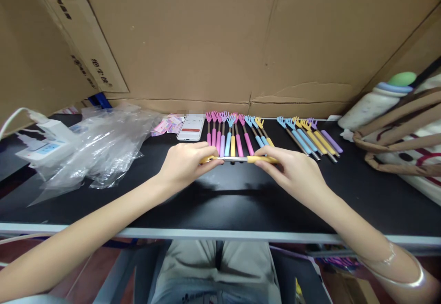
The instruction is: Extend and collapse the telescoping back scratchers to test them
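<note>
Both my hands hold one yellow back scratcher [237, 159] crosswise above the black table [220, 203]. My left hand [186, 162] pinches its left end, and my right hand [292, 168] pinches the yellow grip at its right end. A metal shaft shows between them. Just behind it lies a row of several pink, blue and yellow scratchers [234, 134], claw heads pointing away. A second group of blue, yellow and purple scratchers [310, 136] lies to the right.
A white phone [191, 127] and pink packets [167, 126] lie behind my left hand. Crumpled clear plastic bags [99, 148] and a white power strip [44, 145] sit left. A woven bag [403, 143] and bottle [375, 104] stand right. Cardboard walls [220, 37] close the back.
</note>
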Available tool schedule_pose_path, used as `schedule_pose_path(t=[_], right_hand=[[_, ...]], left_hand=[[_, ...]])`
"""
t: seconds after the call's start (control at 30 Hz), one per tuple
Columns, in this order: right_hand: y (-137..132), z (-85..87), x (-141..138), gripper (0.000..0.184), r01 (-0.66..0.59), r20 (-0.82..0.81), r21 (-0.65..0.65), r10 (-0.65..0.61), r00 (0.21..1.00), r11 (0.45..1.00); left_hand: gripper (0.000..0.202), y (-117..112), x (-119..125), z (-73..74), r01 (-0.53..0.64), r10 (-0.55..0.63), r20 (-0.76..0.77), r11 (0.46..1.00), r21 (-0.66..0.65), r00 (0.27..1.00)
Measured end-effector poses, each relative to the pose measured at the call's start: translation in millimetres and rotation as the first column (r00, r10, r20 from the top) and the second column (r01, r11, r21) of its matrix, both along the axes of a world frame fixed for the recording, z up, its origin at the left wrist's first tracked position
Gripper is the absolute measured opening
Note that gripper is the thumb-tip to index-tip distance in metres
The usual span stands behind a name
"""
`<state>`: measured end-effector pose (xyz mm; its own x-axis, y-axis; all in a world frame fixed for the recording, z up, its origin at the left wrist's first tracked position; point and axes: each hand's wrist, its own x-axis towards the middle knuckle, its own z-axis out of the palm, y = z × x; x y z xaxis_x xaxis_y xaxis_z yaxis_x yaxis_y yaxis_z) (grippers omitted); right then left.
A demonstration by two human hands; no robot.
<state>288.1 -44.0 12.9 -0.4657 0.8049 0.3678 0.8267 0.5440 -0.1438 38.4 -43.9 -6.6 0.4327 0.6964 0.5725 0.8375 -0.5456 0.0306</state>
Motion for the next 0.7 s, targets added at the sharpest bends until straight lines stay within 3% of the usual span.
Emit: schedule_pose_path(t=[0.1, 0.27, 0.6, 0.7], right_hand=[[6, 0.6, 2, 0.035, -0.032, 0.038, -0.016, 0.033, 0.999, 0.999], [15, -4.1, -1, 0.029, -0.191, 0.180, 0.003, 0.187, 0.966, 0.982], [12, -8.5, -21, 0.033, -0.213, 0.250, 0.094, 0.184, 0.951, 0.973], [15, -8.7, -5, 0.034, -0.211, 0.306, 0.193, 0.146, 0.941, 0.958]], left_hand=[[0.028, 3, -2, 1.9, 0.010, -0.009, -0.045, 0.999, 0.035, 0.999], [0.029, 9, -4, 3.2, 0.008, 0.005, -0.133, 0.996, 0.092, 0.991], [0.027, 4, 7, 9.0, 0.179, -0.067, -0.389, 0.949, 0.260, 0.919], [0.026, 7, -9, 13.2, 0.177, -0.061, -0.410, 0.952, 0.250, 0.910]])
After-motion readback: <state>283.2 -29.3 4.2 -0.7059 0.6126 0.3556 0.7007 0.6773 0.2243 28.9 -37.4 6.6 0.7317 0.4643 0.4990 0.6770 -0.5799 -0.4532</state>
